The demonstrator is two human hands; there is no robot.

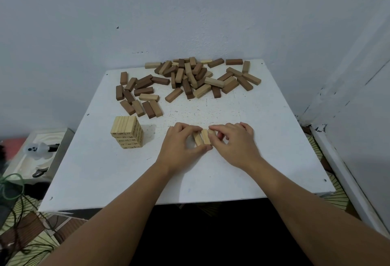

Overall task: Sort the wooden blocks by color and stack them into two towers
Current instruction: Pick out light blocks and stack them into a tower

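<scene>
Three pale, rectangular wooden blocks (pixel 203 137) are being held side by side on the white bench (pixel 232 170), pinched between the two hands. The left hand (pixel 183 143) is being curled round their left side, thumb at the near ends and fingertips at the far ends; the right hand (pixel 233 143) is being pressed against the right-hand block with bent fingers. The blocks are judged to be light, stiff and smooth, so they are best squeezed from both outer sides and lifted as one row, lest the middle one slip out. Both forearms are being reached forward from the near edge, wrists low over the bench. Left of the left hand, a short tower of pale numbered blocks (pixel 127 131) is standing. Beyond both hands, a loose heap of dark brown and pale blocks (pixel 185 80) is lying unsorted by the wall.
</scene>
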